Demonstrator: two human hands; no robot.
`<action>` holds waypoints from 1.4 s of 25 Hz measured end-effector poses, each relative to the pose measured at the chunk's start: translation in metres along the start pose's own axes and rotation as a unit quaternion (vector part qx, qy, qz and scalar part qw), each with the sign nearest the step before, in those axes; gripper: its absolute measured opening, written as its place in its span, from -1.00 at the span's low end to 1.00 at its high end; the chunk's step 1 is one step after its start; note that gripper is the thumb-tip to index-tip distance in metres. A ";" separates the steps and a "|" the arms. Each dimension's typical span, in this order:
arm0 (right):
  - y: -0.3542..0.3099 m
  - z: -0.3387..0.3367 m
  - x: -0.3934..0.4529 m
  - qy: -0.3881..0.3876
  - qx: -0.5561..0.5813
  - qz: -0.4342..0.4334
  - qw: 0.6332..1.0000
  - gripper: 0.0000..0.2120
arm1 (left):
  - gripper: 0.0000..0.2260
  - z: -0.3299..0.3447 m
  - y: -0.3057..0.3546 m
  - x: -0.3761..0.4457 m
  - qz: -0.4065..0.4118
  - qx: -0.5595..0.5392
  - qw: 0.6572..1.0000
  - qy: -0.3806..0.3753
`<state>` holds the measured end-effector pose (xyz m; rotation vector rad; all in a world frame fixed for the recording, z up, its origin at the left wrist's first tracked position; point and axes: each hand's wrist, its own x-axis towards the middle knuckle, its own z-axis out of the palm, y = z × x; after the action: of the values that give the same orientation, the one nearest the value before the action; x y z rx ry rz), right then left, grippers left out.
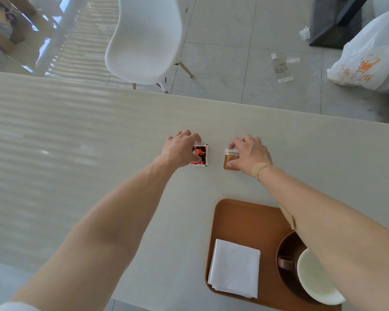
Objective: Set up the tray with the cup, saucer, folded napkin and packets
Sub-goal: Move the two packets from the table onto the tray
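Sunlight falls in stripes on a long pale table (76, 135), with a white chair (144, 39) behind it. Near the front sits a brown tray (240, 218). On it lie a folded napkin (235, 268) and a cup (317, 277) on its saucer (285, 248), kept to the sides so there is room for more. Both arms reach far out because the packets lie well past the tray. Left hand (180, 149) curls its fingers onto the red packet (201, 156). Right hand (249, 154) pinches the brown packet (229, 161). Both packets look flat on the table, so I think they are just being picked up.
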<state>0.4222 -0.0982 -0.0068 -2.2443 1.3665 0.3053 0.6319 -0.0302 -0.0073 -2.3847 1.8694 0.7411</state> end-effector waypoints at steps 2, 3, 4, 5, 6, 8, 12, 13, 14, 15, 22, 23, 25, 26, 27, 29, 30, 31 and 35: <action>-0.002 0.000 0.000 0.001 0.011 0.007 1.000 -0.64 | -0.51 0.001 0.001 0.000 -0.008 -0.011 1.000 -0.005; -0.002 0.000 0.000 0.002 0.016 0.011 1.000 -0.66 | -0.52 0.000 0.001 0.000 -0.013 -0.016 1.000 -0.007; -0.003 -0.001 -0.001 0.002 0.018 0.016 1.000 -0.67 | -0.55 0.001 0.001 0.001 -0.017 -0.018 1.000 -0.009; -0.004 -0.002 -0.002 0.001 0.017 0.023 1.000 -0.67 | -0.57 0.001 0.001 0.000 -0.017 -0.016 1.000 -0.010; -0.004 -0.003 -0.003 0.000 0.015 0.030 0.999 -0.67 | -0.60 0.001 0.001 0.000 -0.015 -0.011 1.000 -0.009; -0.004 -0.004 -0.006 -0.002 0.020 0.042 0.999 -0.69 | -0.65 0.001 0.002 -0.004 -0.010 -0.006 1.000 -0.001; 0.001 -0.008 -0.020 -0.001 0.062 0.059 0.996 -0.75 | -0.73 0.005 0.003 -0.019 -0.015 -0.037 0.999 0.026; 0.003 -0.009 -0.025 0.003 0.072 0.061 0.995 -0.76 | -0.76 0.006 0.005 -0.022 -0.020 -0.047 0.998 0.028; 0.005 -0.011 -0.031 0.008 0.082 0.065 0.994 -0.77 | -0.76 0.007 0.006 -0.027 -0.025 -0.060 0.998 0.028; 0.007 -0.012 -0.037 0.014 0.092 0.070 0.993 -0.78 | -0.77 0.008 0.009 -0.031 -0.031 -0.074 0.996 0.029; 0.019 -0.019 -0.083 0.047 0.197 0.125 0.971 -0.82 | -0.79 0.008 0.022 -0.062 -0.064 -0.142 0.987 0.031; 0.021 -0.020 -0.090 0.049 0.209 0.132 0.968 -0.81 | -0.79 0.009 0.024 -0.067 -0.065 -0.157 0.985 0.031; 0.023 -0.020 -0.106 0.059 0.233 0.139 0.961 -0.80 | -0.80 0.010 0.029 -0.079 -0.057 -0.184 0.981 0.034; 0.023 -0.019 -0.113 0.064 0.244 0.141 0.957 -0.80 | -0.80 0.011 0.031 -0.086 -0.051 -0.197 0.979 0.035; 0.024 -0.018 -0.121 0.070 0.249 0.142 0.955 -0.80 | -0.82 0.013 0.034 -0.093 -0.043 -0.208 0.976 0.037; 0.026 -0.014 -0.138 0.072 0.241 0.140 0.958 -0.80 | -0.84 0.016 0.039 -0.107 -0.031 -0.225 0.973 0.040; 0.027 -0.012 -0.145 0.067 0.233 0.138 0.960 -0.81 | -0.84 0.018 0.042 -0.114 -0.028 -0.229 0.972 0.038; 0.028 -0.009 -0.152 0.059 0.223 0.135 0.964 -0.82 | -0.84 0.020 0.045 -0.120 -0.025 -0.233 0.972 0.034; 0.030 0.005 -0.172 0.030 0.190 0.124 0.973 -0.84 | -0.85 0.034 0.055 -0.138 0.011 -0.221 0.975 0.003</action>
<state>0.3146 0.0253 0.0541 -1.7866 1.5891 0.0493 0.5461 0.0907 0.0295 -2.6090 1.8980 1.2721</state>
